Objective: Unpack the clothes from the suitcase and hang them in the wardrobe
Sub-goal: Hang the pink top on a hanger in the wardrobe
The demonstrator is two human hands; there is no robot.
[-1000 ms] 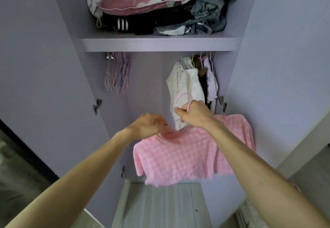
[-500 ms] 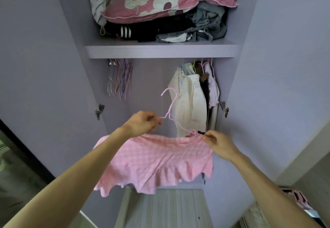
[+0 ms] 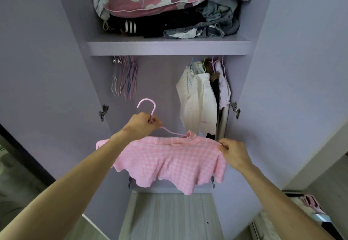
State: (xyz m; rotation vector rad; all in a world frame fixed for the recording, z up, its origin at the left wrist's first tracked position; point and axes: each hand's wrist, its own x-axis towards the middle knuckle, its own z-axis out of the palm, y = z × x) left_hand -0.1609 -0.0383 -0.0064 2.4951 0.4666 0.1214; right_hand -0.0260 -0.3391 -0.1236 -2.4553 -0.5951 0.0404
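Grips the hanger (image 3: pixel 154 108) at its neck with the left hand (image 3: pixel 143 127), pinches the top (image 3: pixel 169 160) at its shoulder with the right hand (image 3: pixel 234 151), facing the wardrobe (image 3: pixel 160 81): clothes (image 3: pixel 197 104) hung right, spare hangers (image 3: pixel 126 78) left.

Soft even daylight, mild blur (wide-angle warp at edges), faint shadows.

— What was the pink top (image 3: pixel 169 162) made of?
— Soft cloth, crinkled in texture. The hanger (image 3: pixel 154 108) looked smooth and slightly glossy, likely plastic.
— And the wardrobe (image 3: pixel 47 70)?
— Matt lilac, with shiny metal hinges (image 3: pixel 103 112) and a pale wood-grain base (image 3: pixel 169 217).
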